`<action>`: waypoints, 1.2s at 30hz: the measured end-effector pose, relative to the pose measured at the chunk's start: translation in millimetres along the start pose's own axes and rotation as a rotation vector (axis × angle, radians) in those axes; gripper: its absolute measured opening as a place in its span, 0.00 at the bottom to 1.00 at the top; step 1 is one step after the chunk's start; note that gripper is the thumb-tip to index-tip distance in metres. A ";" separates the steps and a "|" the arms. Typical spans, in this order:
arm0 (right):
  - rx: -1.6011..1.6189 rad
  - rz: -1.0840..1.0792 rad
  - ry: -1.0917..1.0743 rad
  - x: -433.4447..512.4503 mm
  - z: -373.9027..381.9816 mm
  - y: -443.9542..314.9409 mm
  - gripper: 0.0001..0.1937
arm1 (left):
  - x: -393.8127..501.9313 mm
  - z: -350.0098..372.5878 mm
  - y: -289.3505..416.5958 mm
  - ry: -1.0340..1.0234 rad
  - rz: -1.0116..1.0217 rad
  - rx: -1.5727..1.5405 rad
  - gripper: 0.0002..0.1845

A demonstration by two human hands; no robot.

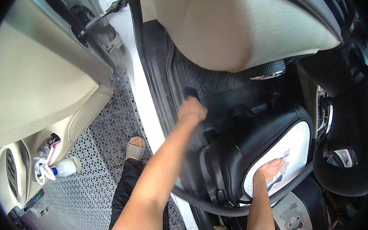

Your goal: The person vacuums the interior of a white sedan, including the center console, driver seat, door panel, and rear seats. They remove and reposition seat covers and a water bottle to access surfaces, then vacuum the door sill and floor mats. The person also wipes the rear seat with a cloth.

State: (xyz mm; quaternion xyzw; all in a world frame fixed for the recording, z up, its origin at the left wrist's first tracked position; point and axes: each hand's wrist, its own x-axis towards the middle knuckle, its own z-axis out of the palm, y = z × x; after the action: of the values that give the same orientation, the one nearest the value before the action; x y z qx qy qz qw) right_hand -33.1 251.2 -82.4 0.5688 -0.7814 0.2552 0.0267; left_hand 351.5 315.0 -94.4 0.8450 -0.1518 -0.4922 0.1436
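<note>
My left hand point(191, 110), blurred, is closed low over the car's black footwell floor. It grips a dark tool point(190, 91), apparently a nozzle, whose end points toward the black rubber floor mat point(215, 83). My right hand point(271, 169) rests on the white mesh cover point(294, 140) of a black car seat point(259, 125) and holds nothing that I can see. A grey corrugated hose point(225, 209) curves across the door sill and the seat, passing around my right forearm. Its join to the tool cannot be made out.
A beige door panel point(38, 74) stands open at left, its pocket holding a bottle point(66, 167). A white door sill point(147, 108) borders the footwell. Beige padding point(215, 25) overhangs it. A cartoon-print cover point(292, 215) lies at lower right. One sandalled foot point(136, 148) stands on perforated floor tiles point(78, 175).
</note>
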 end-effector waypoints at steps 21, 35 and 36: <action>-0.217 -0.049 -0.425 2.3 -52.1 -31.3 0.24 | -286.1 -115.5 -112.2 -0.401 0.282 0.102 0.37; 0.369 -0.182 -0.610 -174.8 -374.2 -143.4 0.13 | -311.5 -276.1 246.9 -0.060 0.844 -0.082 0.31; 0.404 -0.109 -0.606 -187.5 -405.2 -153.1 0.13 | -310.4 -269.7 264.8 -0.047 0.809 -0.047 0.32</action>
State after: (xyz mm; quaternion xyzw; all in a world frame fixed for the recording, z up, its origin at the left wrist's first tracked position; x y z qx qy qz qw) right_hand 70.2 555.1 263.6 0.6531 -0.6563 0.2223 -0.3054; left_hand 411.5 222.0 382.0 0.7021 -0.4640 -0.4184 0.3417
